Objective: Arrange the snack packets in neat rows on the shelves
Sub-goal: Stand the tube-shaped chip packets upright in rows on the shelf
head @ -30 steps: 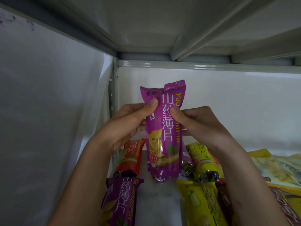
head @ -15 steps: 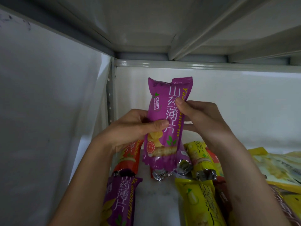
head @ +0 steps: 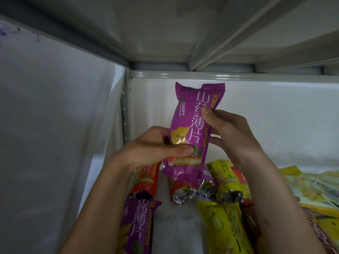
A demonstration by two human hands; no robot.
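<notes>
I hold a purple snack packet [head: 190,125] upright above the white shelf [head: 176,222], near the back left corner. My left hand [head: 156,149] grips its lower left side, thumb across the front. My right hand [head: 229,132] pinches its right edge higher up. Below it lie more packets: an orange one [head: 145,180] and a purple one [head: 137,226] on the left, a red one with a silver end [head: 181,191], and yellow ones [head: 225,180] [head: 223,228] on the right.
A white side wall [head: 55,125] closes the shelf on the left, with a slotted upright [head: 125,110] in the corner. The shelf above [head: 165,33] hangs low overhead. Large yellow bags [head: 311,189] lie at the far right. A bare strip of shelf runs down the middle.
My hands have turned the purple packet so more of its front faces me, and its top leans slightly right. My left thumb slid lower on it; my right hand holds higher.
</notes>
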